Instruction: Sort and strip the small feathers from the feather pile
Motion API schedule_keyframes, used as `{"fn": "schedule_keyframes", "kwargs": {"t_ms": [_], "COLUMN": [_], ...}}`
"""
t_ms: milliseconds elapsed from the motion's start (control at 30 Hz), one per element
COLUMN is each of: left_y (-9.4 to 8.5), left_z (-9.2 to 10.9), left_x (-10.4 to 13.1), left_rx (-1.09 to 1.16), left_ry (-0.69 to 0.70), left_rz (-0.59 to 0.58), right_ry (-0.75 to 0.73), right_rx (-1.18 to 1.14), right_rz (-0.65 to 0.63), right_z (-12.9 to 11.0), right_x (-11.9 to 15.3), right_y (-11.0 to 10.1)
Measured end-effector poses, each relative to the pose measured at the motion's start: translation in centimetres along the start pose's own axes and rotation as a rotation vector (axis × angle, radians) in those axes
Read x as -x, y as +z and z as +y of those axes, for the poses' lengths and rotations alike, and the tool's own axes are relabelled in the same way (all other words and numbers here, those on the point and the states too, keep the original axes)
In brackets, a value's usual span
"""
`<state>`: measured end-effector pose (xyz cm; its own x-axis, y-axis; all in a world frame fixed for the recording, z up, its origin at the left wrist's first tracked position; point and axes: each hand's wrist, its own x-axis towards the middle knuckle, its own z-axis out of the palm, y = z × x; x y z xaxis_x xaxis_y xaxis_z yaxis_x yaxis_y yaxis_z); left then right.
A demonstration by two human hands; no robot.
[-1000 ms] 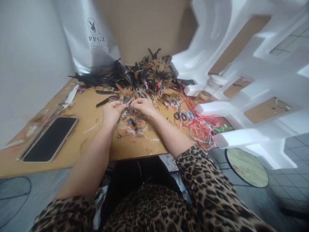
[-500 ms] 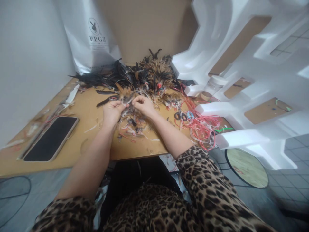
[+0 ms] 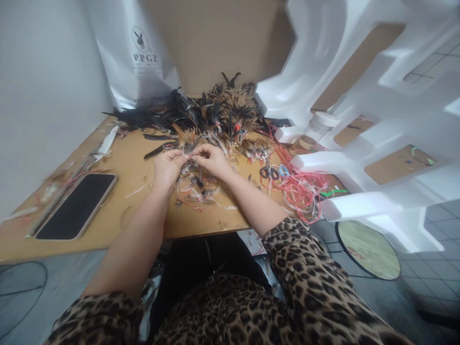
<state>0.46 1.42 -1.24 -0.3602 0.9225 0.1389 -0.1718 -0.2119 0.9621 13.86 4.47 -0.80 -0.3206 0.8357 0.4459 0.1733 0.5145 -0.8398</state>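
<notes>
Between my two hands, a small bunch of brown feathers (image 3: 189, 139) points away from me. My left hand (image 3: 167, 167) pinches its base between thumb and fingers. My right hand (image 3: 211, 159) is closed in a pinch right against the left fingertips at that base; whatever fine piece it grips is too small to make out. Below the hands lie feather scraps and bits of string (image 3: 197, 187). Just beyond them spreads a big heap of brown and black feathers (image 3: 233, 108). A smaller feather bunch (image 3: 258, 148) rests to the right.
Black-handled scissors (image 3: 269, 173) lie right of my hands, beside a tangle of pink string (image 3: 302, 189). White foam packing (image 3: 345, 206) rises along the right edge, near a lidded jar (image 3: 319, 125). A phone (image 3: 77, 206) lies at left; a silver bag (image 3: 143, 81) stands behind.
My right hand has moved slightly left and down, bringing its fingertips against the left hand's at the bunch's base. The left hand and the feather bunch have hardly moved.
</notes>
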Motion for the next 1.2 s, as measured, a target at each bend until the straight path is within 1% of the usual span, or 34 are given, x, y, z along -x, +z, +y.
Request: {"fn": "schedule_keyframes", "kwargs": {"t_ms": [100, 200, 333, 467, 600, 800, 933, 1100, 1200], "left_y": [-0.1, -0.2, -0.3, -0.3, -0.3, -0.7, -0.9, -0.9, -0.8], "left_z": [-0.2, -0.2, -0.2, -0.1, -0.1, -0.1, 0.0, 0.1, 0.1], "left_x": [-0.1, -0.2, -0.3, -0.4, -0.4, -0.5, -0.6, -0.6, -0.5], "left_rx": [0.023, 0.027, 0.026, 0.034, 0.056, 0.126, 0.160, 0.169, 0.132], "left_ry": [-0.022, -0.032, -0.035, -0.042, -0.065, -0.140, -0.167, -0.177, -0.183], "left_rz": [-0.010, -0.010, -0.015, -0.028, -0.030, -0.089, -0.110, -0.096, -0.082], "right_ry": [-0.073, -0.096, -0.043, 0.017, -0.014, -0.017, -0.014, -0.071, -0.104], "right_rx": [0.141, 0.201, 0.201, 0.194, 0.222, 0.199, 0.252, 0.333, 0.401], "right_rz": [0.033, 0.038, 0.001, -0.009, -0.009, -0.003, -0.010, -0.005, 0.008], "right_z": [-0.2, -0.5, -0.7, -1.0, -1.2, -1.2, -1.3, -1.4, -1.1], "right_x": [0.3, 0.5, 0.5, 0.2, 0.2, 0.4, 0.4, 0.4, 0.3], "right_y": [0.0, 0.1, 0.0, -0.6, -1.1, -0.7, -0.6, -0.8, -1.0]}}
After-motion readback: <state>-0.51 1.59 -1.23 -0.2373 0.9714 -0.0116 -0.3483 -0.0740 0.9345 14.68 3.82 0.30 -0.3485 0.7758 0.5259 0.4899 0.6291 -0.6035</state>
